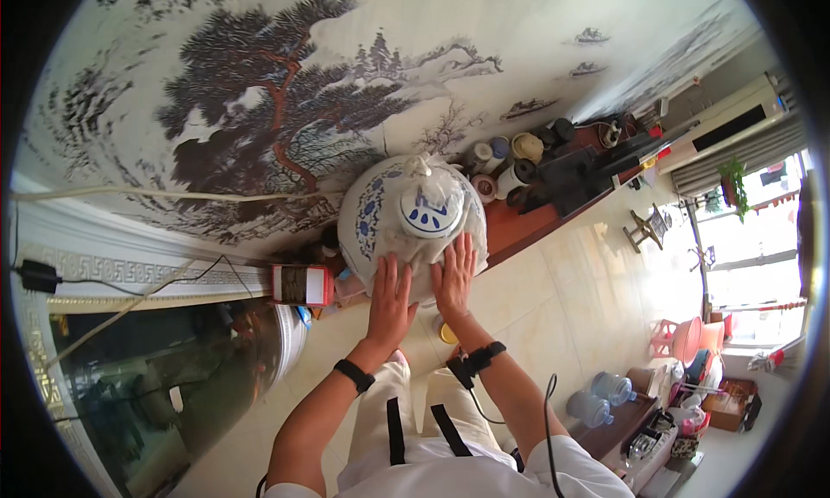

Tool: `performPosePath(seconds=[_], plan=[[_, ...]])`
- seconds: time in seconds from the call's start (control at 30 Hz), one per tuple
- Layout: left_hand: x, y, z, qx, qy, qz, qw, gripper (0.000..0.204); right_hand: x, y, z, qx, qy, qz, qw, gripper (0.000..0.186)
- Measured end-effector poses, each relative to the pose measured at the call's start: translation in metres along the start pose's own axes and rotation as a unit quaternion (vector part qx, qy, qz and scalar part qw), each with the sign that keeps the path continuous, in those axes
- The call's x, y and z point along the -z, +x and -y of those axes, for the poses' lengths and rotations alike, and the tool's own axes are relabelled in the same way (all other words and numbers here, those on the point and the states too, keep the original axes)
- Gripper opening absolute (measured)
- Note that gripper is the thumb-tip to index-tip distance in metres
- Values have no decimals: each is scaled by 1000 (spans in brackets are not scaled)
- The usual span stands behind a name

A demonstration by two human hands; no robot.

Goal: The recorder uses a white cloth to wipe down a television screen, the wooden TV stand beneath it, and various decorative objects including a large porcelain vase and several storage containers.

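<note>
A large round white porcelain jar [364, 226] with blue floral painting stands in front of me against the wall. Its small lid [430, 220] has blue marks and a crumpled clear plastic wrap [418, 171] about its knob. A pale greyish cloth or sheet [421, 254] seems to lie over the jar's near shoulder. My left hand [392, 301] rests flat on the near left side, fingers stretched out. To the right of it, my right hand [455, 280] lies against the jar with its fingers straight. Neither hand grips anything.
A red-edged box [303, 284] sits left of the jar. Several canisters [510, 178] crowd a reddish-brown cabinet top [517, 230] to the right, beside a black device [566, 182]. A glass-fronted tank or cabinet [164, 386] stands at left. Blue water bottles [590, 407] are far right.
</note>
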State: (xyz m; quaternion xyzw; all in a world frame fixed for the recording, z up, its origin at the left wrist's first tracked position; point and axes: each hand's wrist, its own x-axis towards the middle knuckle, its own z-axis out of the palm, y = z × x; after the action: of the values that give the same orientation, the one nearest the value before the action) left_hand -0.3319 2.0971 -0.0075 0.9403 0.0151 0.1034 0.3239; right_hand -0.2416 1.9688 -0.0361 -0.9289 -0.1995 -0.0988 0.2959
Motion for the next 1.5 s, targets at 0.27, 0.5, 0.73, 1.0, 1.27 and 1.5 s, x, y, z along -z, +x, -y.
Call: performPosePath(seconds=[0.27,0.5,0.73,1.0,1.27,1.5], plan=[[18,15,19,-46,-100,-59,992,58,4,98,-69,7,77,33,996,42],[13,36,26,-6,-112,-164,980,44,-12,47,-29,28,37,-2,999,59],[34,77,-21,-58,-127,-192,971,53,2,-15,-30,4,24,29,999,57],[41,144,-41,-87,-17,-163,983,66,6,134,-85,18,81,80,993,47],[14,169,-48,-59,123,-59,989,51,-54,232,-116,90,235,247,936,36],[14,169,-43,-47,149,-66,986,44,31,112,-101,142,151,186,960,52]])
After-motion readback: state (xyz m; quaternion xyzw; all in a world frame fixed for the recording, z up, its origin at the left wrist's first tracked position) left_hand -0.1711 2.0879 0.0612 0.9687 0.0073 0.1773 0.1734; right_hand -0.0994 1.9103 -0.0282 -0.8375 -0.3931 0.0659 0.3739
